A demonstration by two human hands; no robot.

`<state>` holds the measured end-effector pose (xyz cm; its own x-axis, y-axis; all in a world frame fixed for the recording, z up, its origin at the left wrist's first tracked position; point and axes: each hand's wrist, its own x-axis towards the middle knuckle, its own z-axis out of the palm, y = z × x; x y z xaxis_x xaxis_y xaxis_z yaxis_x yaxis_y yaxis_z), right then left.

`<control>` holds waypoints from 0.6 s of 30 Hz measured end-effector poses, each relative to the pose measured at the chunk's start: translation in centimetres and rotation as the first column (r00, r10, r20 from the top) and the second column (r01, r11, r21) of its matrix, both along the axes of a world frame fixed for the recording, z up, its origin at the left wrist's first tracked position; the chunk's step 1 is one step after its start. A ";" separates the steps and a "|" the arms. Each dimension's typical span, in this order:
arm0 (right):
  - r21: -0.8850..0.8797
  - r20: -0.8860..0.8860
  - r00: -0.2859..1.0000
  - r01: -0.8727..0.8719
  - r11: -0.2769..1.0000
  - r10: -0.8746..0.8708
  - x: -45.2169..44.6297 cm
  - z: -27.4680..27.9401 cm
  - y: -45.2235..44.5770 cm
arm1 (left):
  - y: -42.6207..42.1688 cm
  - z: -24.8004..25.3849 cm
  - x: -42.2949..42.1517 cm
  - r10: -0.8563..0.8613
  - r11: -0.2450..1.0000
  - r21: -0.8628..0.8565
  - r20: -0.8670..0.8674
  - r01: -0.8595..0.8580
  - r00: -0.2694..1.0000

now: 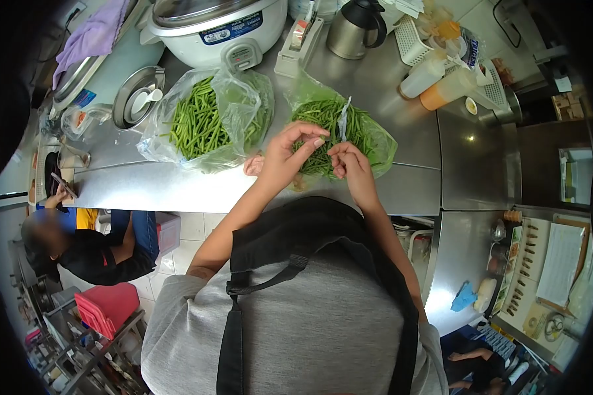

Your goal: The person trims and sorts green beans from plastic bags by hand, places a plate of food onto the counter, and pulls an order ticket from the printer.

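Note:
Cut green beans point(201, 118) fill a clear plastic bag point(161, 143) on the steel counter, left of my hands. Beneath both hands lies an open green-tinted bag point(383, 146) with thin green beans point(323, 113) in it. My left hand point(291, 150) is over this bag's left part, thumb and fingertips pinched together; what they hold is too small to name. Close by on the right, my right hand point(350, 163) has its fingers curled together, and anything in them is hidden. The two hands are a little apart.
Behind the bags stand a rice cooker point(211, 33), a tape dispenser point(300, 46) and a steel jug point(354, 31). Sauce bottles point(445, 89) are at the back right. Metal bowls point(135, 99) sit at left. A seated person point(105, 253) holds a phone; another person point(484, 368) is at lower right.

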<state>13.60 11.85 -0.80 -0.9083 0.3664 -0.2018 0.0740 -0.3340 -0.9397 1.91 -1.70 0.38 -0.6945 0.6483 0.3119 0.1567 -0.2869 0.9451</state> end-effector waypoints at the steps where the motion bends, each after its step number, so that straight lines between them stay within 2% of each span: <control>1: -0.011 -0.001 1.000 -0.015 1.000 0.015 0.0 -0.2 0.0 | -0.1 0.0 0.2 -0.019 1.000 0.004 0.082 0.019 0.996; 2: -0.021 -0.002 1.000 -0.028 0.999 0.028 0.0 -0.3 0.0 | -0.1 0.1 0.4 -0.039 0.999 0.009 0.164 0.038 0.986; 5: 0.023 0.001 0.998 -0.070 0.997 0.070 -0.2 0.2 -0.1 | 0.0 -0.3 0.3 -0.045 0.999 0.008 0.203 0.044 0.978; 8: 0.004 -0.016 0.994 -0.106 0.994 0.107 -0.2 0.4 -0.1 | -0.5 -1.0 0.1 -0.087 0.992 -0.069 0.204 0.103 0.975; 11: 0.112 0.067 0.988 -0.145 0.983 0.138 -0.3 0.3 -0.3 | -0.6 -1.4 0.1 -0.079 0.990 -0.103 0.182 0.099 0.980; 14: 0.118 0.058 0.989 -0.143 0.983 0.137 -0.2 -0.4 0.0 | -0.6 -1.2 0.1 -0.081 0.989 -0.108 0.168 0.100 0.982; 17: 0.156 0.012 0.993 -0.120 0.980 0.119 -0.1 0.0 -0.2 | -0.4 -2.3 0.0 -0.130 0.991 0.075 0.350 0.111 0.928; 18: 0.162 -0.009 0.992 -0.126 0.979 0.129 -0.1 0.3 -0.3 | -0.4 -2.1 -0.1 -0.133 0.991 0.074 0.441 0.111 0.888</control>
